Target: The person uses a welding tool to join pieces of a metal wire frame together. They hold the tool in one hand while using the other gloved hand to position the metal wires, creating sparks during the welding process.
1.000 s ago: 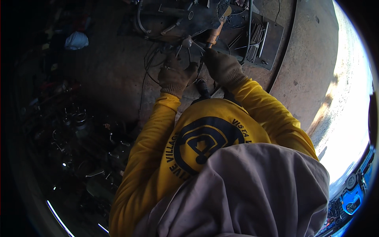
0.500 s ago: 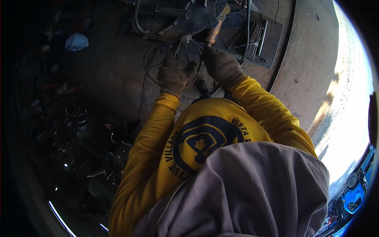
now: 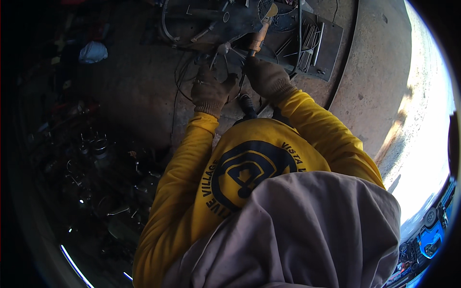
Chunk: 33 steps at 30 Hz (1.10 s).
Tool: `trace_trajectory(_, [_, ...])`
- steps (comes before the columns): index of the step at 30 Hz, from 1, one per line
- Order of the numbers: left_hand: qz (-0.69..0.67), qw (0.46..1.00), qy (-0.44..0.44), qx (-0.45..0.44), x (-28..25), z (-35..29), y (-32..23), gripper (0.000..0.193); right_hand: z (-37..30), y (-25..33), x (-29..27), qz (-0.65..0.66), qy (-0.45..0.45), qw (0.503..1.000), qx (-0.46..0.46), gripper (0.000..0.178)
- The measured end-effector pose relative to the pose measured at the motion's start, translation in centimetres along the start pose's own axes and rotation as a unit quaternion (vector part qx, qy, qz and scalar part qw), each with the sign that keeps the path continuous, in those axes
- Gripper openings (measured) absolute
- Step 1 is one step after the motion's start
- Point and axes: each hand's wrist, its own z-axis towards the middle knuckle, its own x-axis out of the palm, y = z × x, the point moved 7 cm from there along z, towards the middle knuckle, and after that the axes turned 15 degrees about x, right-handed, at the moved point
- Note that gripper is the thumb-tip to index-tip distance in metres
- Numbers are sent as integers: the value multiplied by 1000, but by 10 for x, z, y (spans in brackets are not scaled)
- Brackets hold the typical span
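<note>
Here, mid-job: my gloved right hand (image 3: 266,77) grips the wooden-handled hammer (image 3: 259,36); gloved left hand (image 3: 210,91) pinches thin grey metal rods (image 3: 225,50), unfinished.

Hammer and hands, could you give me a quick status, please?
Right hand gripping wooden-handled hammer. Left hand on metal piece. Cables close by.

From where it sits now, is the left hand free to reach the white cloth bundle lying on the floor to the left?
Probably not without leaning: the left hand grips metal rods at the workpiece, while the white cloth bundle lies well off to the left, across bare floor.
</note>
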Motion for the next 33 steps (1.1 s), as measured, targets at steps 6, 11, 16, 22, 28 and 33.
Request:
trace_trajectory(6, [-18, 996, -55, 66, 5, -2, 6, 80, -10, 15, -14, -9, -5, 1000, -24, 26])
trace_trajectory(11, [10, 998, -56, 33, -4, -9, 8, 71, -8, 7, -21, 18, 46, 998, 50, 29])
trace_trajectory(16, [-27, 997, -59, 38, -20, -31, 2, 69, -25, -29, -24, 222, -74, 972, 12, 34])
trace_trajectory(22, [52, 952, -186, 238, -71, -47, -40, 76, -38, -48, -20, 457, 56, 868, 185, 28])
trace_trajectory(28, [-21, 934, -242, 263, -104, -44, -55, 84, -52, -17, -19, 536, 96, 836, 68, 37])
trace_trajectory(33, [-13, 883, -295, 364, -119, -43, -65, 85, -59, -14, -11, 564, 110, 816, 59, 36])
